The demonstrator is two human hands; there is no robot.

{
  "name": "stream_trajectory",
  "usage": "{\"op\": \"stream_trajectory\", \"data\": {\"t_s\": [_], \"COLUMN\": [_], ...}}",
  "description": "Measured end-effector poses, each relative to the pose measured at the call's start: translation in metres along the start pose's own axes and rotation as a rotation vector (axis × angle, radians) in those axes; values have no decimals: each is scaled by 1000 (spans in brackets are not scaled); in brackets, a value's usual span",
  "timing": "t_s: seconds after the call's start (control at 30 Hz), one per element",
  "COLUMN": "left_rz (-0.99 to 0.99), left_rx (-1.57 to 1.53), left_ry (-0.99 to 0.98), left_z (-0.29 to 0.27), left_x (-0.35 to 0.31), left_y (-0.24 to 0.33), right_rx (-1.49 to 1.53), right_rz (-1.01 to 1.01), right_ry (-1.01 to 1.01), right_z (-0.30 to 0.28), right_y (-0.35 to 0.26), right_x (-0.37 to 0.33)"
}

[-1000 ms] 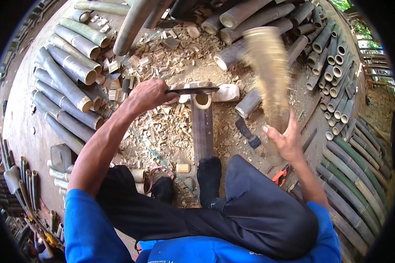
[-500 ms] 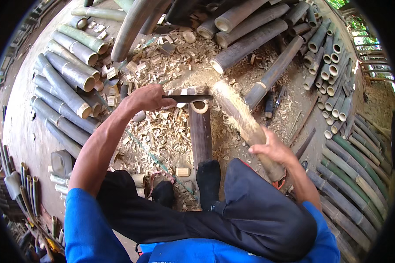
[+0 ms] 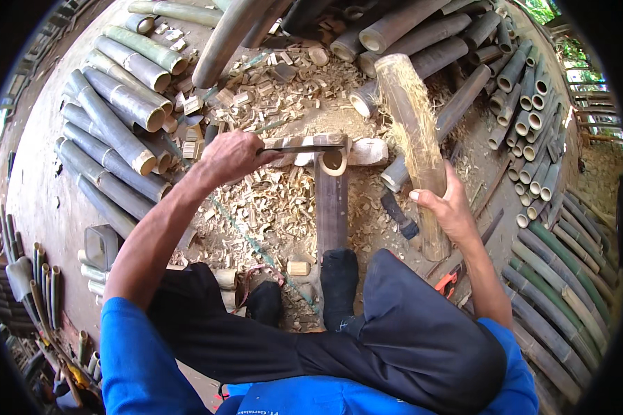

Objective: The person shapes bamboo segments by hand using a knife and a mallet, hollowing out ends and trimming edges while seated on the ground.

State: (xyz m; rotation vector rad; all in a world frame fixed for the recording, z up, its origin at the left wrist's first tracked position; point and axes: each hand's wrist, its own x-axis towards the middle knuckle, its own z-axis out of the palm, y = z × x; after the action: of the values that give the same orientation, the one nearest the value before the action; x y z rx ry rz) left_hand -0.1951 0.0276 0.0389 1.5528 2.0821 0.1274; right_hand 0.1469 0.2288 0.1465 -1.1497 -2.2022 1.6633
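Observation:
My left hand [image 3: 237, 158] is closed round the handle of a long dark knife [image 3: 301, 148]. Its blade lies across the open end of a dark bamboo tube [image 3: 333, 218], at the far rim. That end rests on a pale wooden block [image 3: 368, 152], and my foot in a black sock [image 3: 339, 277] presses on the near end. To the right, my right hand [image 3: 444, 204] grips a thick wooden mallet [image 3: 410, 124] by its lower part. The mallet stands raised, apart from the knife, its side frayed into pale fibres.
Wood chips [image 3: 270, 214] cover the ground around the block. Cut bamboo tubes [image 3: 128, 100] lie stacked at the left, with more piled at the right [image 3: 554, 304]. An orange-handled tool [image 3: 450, 282] lies by my right knee. A grey plastic container [image 3: 102, 247] stands at the left.
My right hand has lifted the mallet up and to the right, away from the knife tip. The knife stays at the tube's end. The whole view has shifted slightly.

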Motion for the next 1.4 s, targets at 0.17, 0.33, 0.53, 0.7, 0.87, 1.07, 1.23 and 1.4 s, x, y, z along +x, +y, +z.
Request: {"op": "stream_trajectory", "data": {"t_s": [0.17,0.33,0.53,0.7,0.87,1.07,1.23,1.4], "left_rz": [-40,-53,-80,-55,-31,43,192,60], "left_rx": [-5,4,-31,-16,-64,-79,97,64], "left_ry": [-61,7,-107,-120,-133,-128,132,255], "left_z": [-10,-6,-8,-7,-3,1,32,39], "left_x": [1,0,3,7,9,17,-38,-54], "left_y": [6,-1,-1,-1,-9,-18,-3,22], "right_rx": [-118,-300,-575,-387,-590,-566,-511,-585], "right_rz": [-150,-153,18,-59,-27,-135,-159,-338], "right_ry": [35,-134,-334,-249,-341,-224,-284,-214], "right_z": [32,59,46,60,53,62,46,42], "right_y": [-15,-3,-27,-7,-29,-9,-37,-28], "right_x": [2,8,31,32,51,58,54,54]}}
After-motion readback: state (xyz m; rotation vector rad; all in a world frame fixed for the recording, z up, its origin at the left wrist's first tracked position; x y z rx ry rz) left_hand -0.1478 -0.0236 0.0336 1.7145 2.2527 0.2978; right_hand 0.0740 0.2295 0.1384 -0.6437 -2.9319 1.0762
